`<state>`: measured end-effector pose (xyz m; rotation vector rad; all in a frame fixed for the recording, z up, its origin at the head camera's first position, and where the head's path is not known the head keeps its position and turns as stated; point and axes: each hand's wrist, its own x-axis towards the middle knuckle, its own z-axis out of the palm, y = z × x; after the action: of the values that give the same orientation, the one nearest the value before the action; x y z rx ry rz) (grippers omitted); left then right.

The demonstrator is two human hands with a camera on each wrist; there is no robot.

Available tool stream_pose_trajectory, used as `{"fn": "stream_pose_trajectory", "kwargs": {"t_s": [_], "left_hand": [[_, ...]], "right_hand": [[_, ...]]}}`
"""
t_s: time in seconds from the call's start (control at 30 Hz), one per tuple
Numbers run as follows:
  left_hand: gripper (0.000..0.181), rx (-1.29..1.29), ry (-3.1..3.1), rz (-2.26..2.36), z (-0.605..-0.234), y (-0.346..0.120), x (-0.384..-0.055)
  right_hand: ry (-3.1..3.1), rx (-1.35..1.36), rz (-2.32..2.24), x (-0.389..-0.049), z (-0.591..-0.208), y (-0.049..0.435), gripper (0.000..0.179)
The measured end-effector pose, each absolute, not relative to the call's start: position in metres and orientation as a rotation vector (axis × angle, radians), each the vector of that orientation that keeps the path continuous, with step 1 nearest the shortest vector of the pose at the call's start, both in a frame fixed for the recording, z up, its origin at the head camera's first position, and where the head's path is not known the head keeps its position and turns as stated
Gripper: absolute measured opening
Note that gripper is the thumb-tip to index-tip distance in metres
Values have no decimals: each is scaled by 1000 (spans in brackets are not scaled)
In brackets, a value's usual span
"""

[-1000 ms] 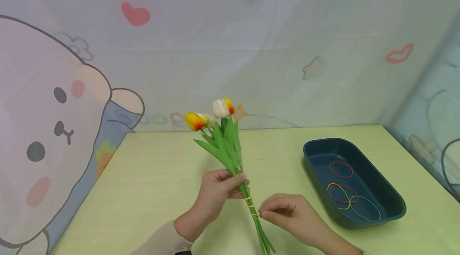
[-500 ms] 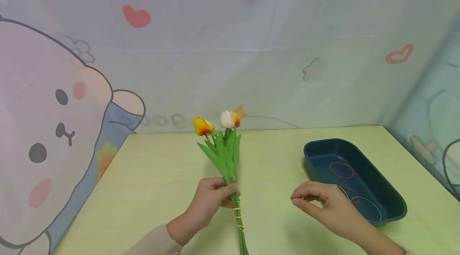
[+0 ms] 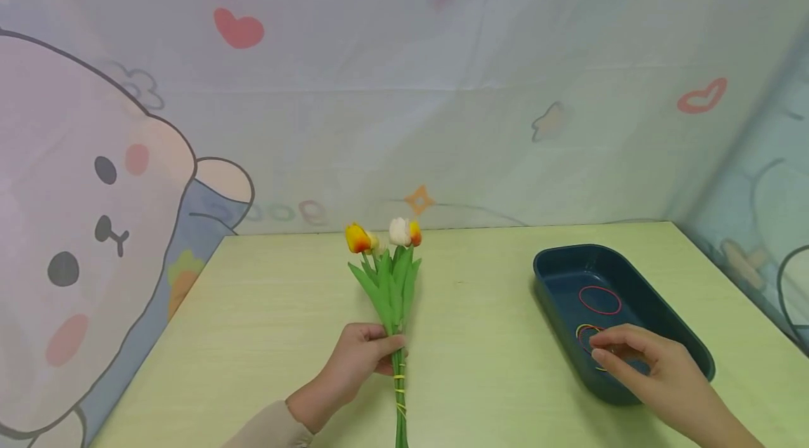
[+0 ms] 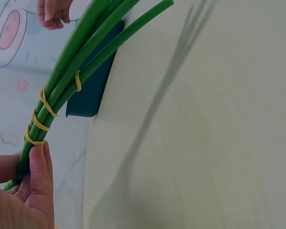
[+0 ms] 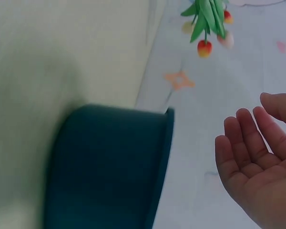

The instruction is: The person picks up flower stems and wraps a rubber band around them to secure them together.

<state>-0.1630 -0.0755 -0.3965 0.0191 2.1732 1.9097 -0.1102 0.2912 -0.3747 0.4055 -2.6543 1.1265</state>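
My left hand (image 3: 354,365) grips a bunch of artificial tulips (image 3: 390,288) by the stems, just under the leaves. The flower heads, orange-yellow and white, point away from me. Several yellow rubber bands (image 4: 40,121) are wound around the green stems below my fingers; in the left wrist view, one of them loops around a single stem. Over the dark blue tray (image 3: 584,371) hovers my right hand (image 3: 660,374), its fingers loosely bent and the thumb apart from them in the right wrist view, holding nothing. Beneath it, a few bands in the tray are partly hidden.
A red rubber band (image 3: 620,302) lies toward the far end of the tray, which stands at the right of the pale wooden table (image 3: 480,336). Behind the table hangs a printed cloth (image 3: 480,118) with cartoon figures.
My right hand has left the stems and travelled right to above the tray. The left hand has drawn the tulips slightly left and closer to me, and they now stand straighter in view.
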Motion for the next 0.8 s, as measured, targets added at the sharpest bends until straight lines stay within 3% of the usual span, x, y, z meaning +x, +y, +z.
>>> {"fn": "stream_pose_trajectory", "kwargs": {"t_s": [0.33, 0.8], "left_hand": [[32, -27, 2163, 1859, -415, -85, -172], [30, -73, 2119, 1859, -429, -93, -176]], "right_hand": [[-2827, 205, 992, -103, -399, 319, 16], [-2737, 349, 988, -98, -420, 322, 12]]}}
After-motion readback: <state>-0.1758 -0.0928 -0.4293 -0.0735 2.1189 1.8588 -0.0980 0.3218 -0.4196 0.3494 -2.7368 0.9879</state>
